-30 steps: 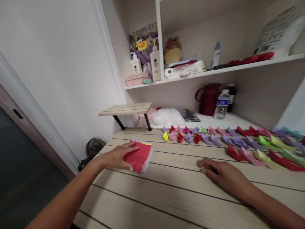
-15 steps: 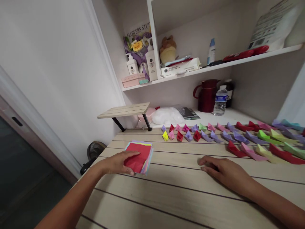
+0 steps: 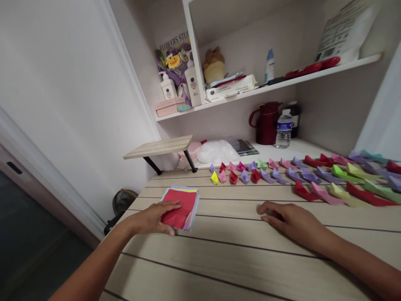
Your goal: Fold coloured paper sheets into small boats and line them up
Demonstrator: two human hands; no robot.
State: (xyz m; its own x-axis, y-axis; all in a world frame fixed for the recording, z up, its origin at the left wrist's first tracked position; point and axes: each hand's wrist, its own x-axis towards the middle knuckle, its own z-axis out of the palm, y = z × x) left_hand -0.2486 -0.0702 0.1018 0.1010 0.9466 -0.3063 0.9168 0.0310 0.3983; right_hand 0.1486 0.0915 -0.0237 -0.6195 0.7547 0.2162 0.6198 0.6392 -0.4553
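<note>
A stack of coloured paper squares (image 3: 184,200) with a red sheet on top lies on the striped wooden table (image 3: 225,251), left of centre. My left hand (image 3: 153,217) rests on the stack's near left corner; its fingers lie over the red sheet and the thumb runs along the near edge, pinching that sheet, which is slightly rumpled there. My right hand (image 3: 290,219) lies palm down on the bare table to the right, fingers loosely stretched, holding nothing. Rows of folded paper boats (image 3: 313,184) in several colours stand behind it.
A small wooden riser (image 3: 158,147) stands at the table's back left. Behind it are a white bag (image 3: 217,151), a dark red jug (image 3: 266,123) and a water bottle (image 3: 283,129). A wall shelf (image 3: 282,83) above carries bottles, boxes and a plush toy. A dark round object (image 3: 123,200) sits on the floor at left.
Both hands have stayed nearly where they were. The view has shifted a little, so the shelf and boats sit further left in the picture.
</note>
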